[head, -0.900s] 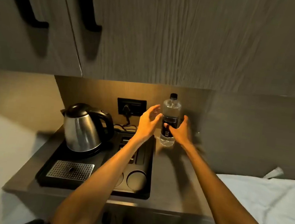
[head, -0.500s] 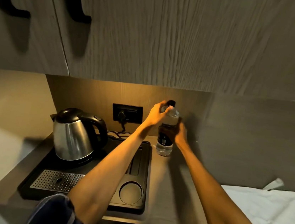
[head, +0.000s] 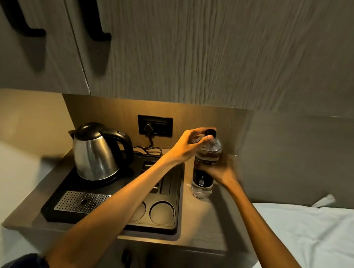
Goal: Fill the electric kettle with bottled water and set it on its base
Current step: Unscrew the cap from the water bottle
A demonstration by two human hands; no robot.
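A clear water bottle (head: 202,181) with a dark label stands upright on the counter, right of the black tray (head: 162,226). My right hand (head: 219,170) is wrapped around the bottle's middle. My left hand (head: 190,145) pinches the black cap (head: 210,132) at the top. The steel electric kettle (head: 95,157), lid closed and black handle pointing right, sits on its base at the back left of the tray.
A wall socket (head: 154,126) with a plug and a coiled cord is behind the tray. The tray has a perforated drip grille (head: 80,201) and round cup recesses (head: 160,213). Cabinet doors (head: 182,45) hang low overhead. A white bed (head: 314,244) lies at the right.
My hands went from reaching for the bottle to holding it: the right closed on its body and the left went up onto the cap. The bottle stays on the counter.
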